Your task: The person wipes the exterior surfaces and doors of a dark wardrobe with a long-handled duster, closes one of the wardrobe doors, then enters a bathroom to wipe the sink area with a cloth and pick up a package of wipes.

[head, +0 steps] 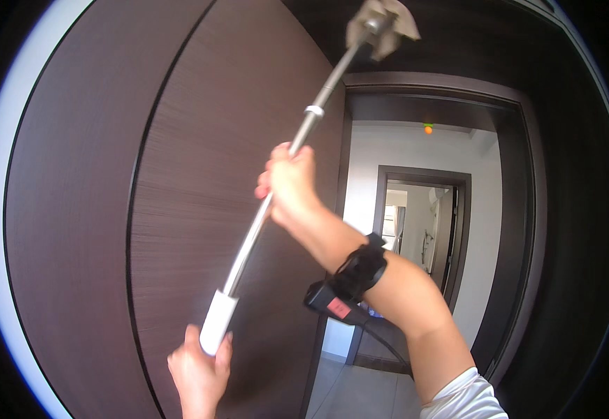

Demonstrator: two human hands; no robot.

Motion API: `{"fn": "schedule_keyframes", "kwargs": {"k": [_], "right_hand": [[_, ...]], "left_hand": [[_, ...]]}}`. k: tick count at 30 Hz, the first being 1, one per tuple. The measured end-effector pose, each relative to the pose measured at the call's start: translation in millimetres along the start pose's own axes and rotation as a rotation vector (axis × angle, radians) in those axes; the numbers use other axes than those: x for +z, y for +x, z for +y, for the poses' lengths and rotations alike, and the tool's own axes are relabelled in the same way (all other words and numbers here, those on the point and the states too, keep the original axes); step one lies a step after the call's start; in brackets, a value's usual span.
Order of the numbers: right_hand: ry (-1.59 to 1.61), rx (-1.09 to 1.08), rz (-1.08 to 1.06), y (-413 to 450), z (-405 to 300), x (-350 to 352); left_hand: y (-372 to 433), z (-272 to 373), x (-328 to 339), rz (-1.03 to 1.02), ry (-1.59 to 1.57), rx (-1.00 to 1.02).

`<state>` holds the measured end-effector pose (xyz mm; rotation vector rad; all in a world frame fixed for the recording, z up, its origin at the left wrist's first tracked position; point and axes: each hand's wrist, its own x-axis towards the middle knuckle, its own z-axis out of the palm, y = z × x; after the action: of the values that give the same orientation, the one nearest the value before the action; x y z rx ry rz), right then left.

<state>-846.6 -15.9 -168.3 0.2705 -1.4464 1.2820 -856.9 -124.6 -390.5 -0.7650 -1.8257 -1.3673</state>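
Note:
A telescopic metal pole slants from the lower left to the upper right. At its top a beige cloth-like head is raised against the dark panel above the doorway; its exact kind is blurred. My left hand grips the white handle at the lower end. Higher up, my right hand is closed around the metal shaft, below a white collar. A black strapped device with a cable sits on my right forearm.
Brown wood panels stand close on the left. A dark door frame opens onto a white-walled hall with grey floor tiles and a second doorway. A small orange and green object is high on the hall wall.

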Motion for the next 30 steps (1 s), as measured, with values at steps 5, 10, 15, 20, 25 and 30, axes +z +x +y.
{"fn": "schedule_keyframes", "kwargs": {"k": [5, 10, 15, 20, 25, 30], "right_hand": [[0.043, 0.096, -0.112, -25, -54, -79], [-0.054, 0.016, -0.054, -35, -124, -197], [-0.278, -0.379, 0.049, -34, -243, -326], [-0.421, -0.516, 0.295, -17, -287, -363], [-0.31, -0.537, 0.182, -24, -235, -306], [-0.159, -0.384, 0.039, -54, -152, -223]], "left_hand": [[-60, 80, 10, -0.175, -0.155, -0.015], [-102, 171, 43, -0.481, -0.54, 0.027], [-98, 269, 98, -0.464, -0.554, 0.352], [-91, 321, 127, -0.434, -0.645, 0.439], [-92, 267, 97, -0.284, -0.451, 0.274], [-118, 187, 67, -0.172, -0.308, 0.057]]}}
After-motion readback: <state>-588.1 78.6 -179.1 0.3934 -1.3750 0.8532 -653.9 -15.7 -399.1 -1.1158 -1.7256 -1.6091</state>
